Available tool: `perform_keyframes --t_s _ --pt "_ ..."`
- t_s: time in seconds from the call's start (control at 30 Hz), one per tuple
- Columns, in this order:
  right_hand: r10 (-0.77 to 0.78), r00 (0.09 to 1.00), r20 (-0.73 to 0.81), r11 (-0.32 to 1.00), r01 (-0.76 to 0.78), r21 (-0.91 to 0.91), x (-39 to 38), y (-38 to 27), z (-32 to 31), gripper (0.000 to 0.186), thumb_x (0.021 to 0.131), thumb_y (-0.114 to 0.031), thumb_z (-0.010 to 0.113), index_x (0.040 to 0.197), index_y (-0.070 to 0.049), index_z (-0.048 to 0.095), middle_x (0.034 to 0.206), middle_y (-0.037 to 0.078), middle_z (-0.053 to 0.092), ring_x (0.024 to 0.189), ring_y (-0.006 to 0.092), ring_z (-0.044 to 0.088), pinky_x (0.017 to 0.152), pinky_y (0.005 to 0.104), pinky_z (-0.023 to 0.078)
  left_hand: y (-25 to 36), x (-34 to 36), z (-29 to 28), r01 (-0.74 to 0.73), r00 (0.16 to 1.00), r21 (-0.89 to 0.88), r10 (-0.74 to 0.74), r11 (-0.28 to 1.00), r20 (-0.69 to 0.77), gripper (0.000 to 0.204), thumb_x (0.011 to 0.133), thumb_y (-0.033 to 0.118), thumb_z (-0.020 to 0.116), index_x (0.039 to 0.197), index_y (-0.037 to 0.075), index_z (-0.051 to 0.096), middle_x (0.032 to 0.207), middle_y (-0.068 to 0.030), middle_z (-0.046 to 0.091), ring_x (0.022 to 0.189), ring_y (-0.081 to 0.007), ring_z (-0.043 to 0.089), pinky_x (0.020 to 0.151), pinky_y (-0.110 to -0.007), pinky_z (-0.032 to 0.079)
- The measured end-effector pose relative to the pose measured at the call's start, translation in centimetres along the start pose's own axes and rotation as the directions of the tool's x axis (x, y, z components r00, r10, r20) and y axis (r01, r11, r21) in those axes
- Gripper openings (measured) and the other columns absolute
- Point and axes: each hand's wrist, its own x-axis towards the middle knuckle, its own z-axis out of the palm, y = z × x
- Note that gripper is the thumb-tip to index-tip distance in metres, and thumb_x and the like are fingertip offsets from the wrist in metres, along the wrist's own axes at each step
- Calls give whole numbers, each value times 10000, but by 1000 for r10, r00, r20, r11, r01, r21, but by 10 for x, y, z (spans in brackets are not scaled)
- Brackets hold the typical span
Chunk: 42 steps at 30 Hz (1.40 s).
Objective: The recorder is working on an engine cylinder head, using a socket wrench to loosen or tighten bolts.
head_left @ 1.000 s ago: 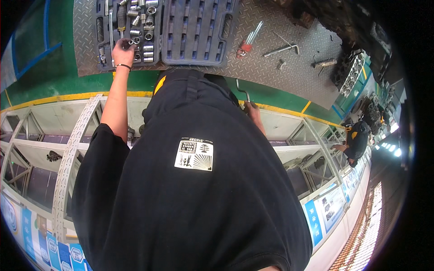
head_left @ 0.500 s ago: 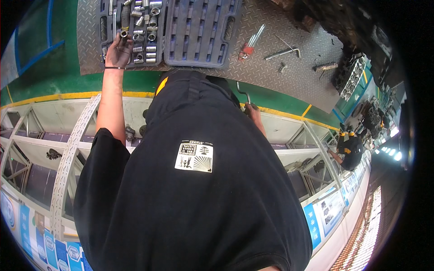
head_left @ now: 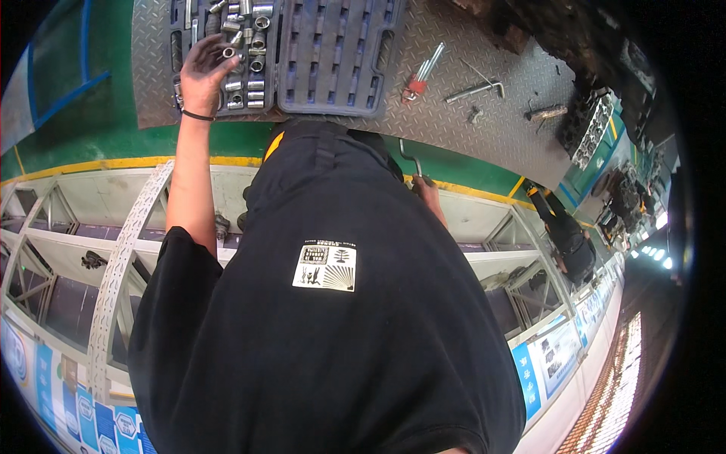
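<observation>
My left hand (head_left: pixel 203 79) reaches over the socket tray (head_left: pixel 236 110) of a blue tool case. Thumb and fingers curl around a small metal socket (head_left: pixel 229 52), pinched near their tips. Rows of chrome sockets (head_left: pixel 255 85) lie in the tray beside the hand, and a dark screwdriver-type handle (head_left: pixel 212 24) sits just beyond it. Low at my right side, my right hand (head_left: pixel 425 185) is closed on a bent metal rod (head_left: pixel 409 155); my clothing hides part of that hand, and the rod's lower end is covered by it.
The case's open lid (head_left: pixel 333 57) lies beside the tray on a diamond-plate metal surface (head_left: pixel 454 129). Hex keys in a red holder (head_left: pixel 414 87), a T-shaped wrench (head_left: pixel 474 91) and a greasy engine part (head_left: pixel 586 132) are to the right. Another person (head_left: pixel 571 246) stands at far right.
My left hand has shifted right and turned, its fingers spreading wider around the socket. The right hand stays on the bent rod. The other person has moved and straightened up.
</observation>
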Motion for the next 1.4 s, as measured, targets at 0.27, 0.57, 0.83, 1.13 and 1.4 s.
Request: perform_keyframes --t_s 0.27,0.57,0.83,1.13,1.4 --pt "-94 995 46 995 95 -17 17 8 -6 345 841 -338 624 911 -1 621 710 37 574 617 133 509 560 291 401 36 -1 36 -269 958 37 264 962 108 500 707 -98 703 1168 -25 522 1056 -99 617 996 -174 586 857 -282 502" --pt "-248 918 -309 969 229 -97 10 77 -61 432 829 -394 610 957 17 654 813 174 651 714 251 619 672 371 483 28 -27 165 -87 974 188 45 978 222 208 802 99 707 942 0 590 860 -36 597 744 -114 566 698 -244 482" --pt "-228 821 -523 899 384 211 -102 113 -153 428 848 -327 601 1075 36 605 950 222 651 882 309 635 793 376 481 -33 -132 353 506 623 114 -454 855 637 167 857 94 632 977 1 564 962 -108 624 893 -265 639 793 -374 526" --pt "-597 704 -384 605 710 361 -127 121 -286 344 889 -314 599 1042 -6 579 914 77 577 848 154 517 788 301 437 -48 -325 563 388 489 330 -496 861 718 218 847 153 667 945 -20 578 839 -82 604 761 -158 579 698 -271 464" --pt "-666 674 -320 562 735 379 -84 85 -380 428 950 -365 497 1090 32 570 969 137 616 925 193 548 832 329 439 -38 -355 667 425 501 251 -457 870 735 200 835 120 685 939 -24 594 879 -81 629 776 -150 612 715 -248 489"
